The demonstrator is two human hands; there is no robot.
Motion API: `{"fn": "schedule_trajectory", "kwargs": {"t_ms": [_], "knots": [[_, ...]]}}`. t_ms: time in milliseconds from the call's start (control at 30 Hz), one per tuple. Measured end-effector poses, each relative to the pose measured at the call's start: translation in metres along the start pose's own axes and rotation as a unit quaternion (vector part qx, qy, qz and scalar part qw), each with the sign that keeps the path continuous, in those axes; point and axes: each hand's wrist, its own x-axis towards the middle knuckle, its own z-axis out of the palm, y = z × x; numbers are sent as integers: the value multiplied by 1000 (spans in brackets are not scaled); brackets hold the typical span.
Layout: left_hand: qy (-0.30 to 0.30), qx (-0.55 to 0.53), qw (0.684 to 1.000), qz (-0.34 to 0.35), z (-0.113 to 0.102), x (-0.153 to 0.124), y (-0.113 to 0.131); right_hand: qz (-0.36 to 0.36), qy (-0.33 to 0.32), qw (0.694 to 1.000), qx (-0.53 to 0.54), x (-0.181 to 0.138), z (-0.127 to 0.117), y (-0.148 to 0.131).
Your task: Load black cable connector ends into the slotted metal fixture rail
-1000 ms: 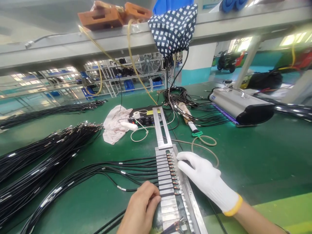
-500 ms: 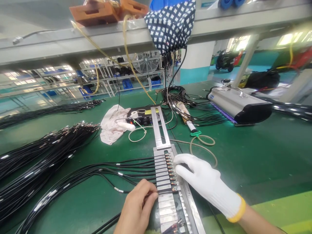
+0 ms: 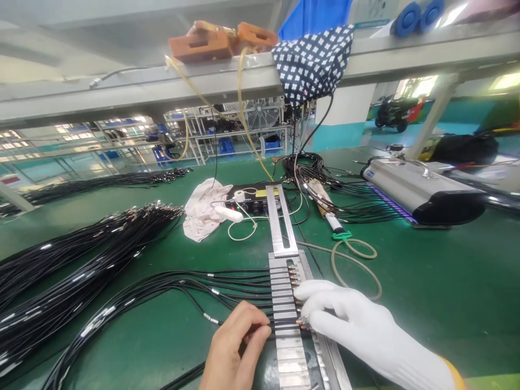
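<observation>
A slotted metal fixture [image 3: 286, 306] runs away from me on the green bench, with several black cables [image 3: 239, 276] laid side by side across its grooves. Their small metal connectors [image 3: 293, 275] stick out along its right side. My left hand [image 3: 239, 341], bare, pinches a black cable at the fixture's left edge, thumb against forefinger. On the other side my right hand [image 3: 349, 322], in a white knit glove, has its thumb and a bent finger close together on the end of the nearest connector. Its forefinger rests by the connectors farther up. The glove partly covers these ends.
Thick bundles of black cables [image 3: 81, 249] lie at left. Behind the fixture are a black control box [image 3: 255, 207], a pink cloth [image 3: 205, 208] and a syringe [image 3: 333, 222] with a looped hose. A silver lamp housing [image 3: 422, 189] glows purple underneath at right. A shelf beam [image 3: 227, 81] crosses above.
My right hand has come down the row of connectors toward me, to the nearest one. My left hand keeps its pinch on the cable. The whole view has shifted slightly.
</observation>
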Motion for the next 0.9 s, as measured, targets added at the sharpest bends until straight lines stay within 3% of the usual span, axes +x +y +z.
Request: {"fn": "schedule_trajectory", "kwargs": {"t_ms": [400,567,900], "knots": [[-66,-39,994,-77,5,2,0,-14,-6,1000,3,-1,2,-4],[-72,-25,994,-73,6,2,-1,7,-1,1000,0,-2,4,-4],[-79,-15,995,-63,8,3,0,-30,-6,1000,-1,0,7,0]]}}
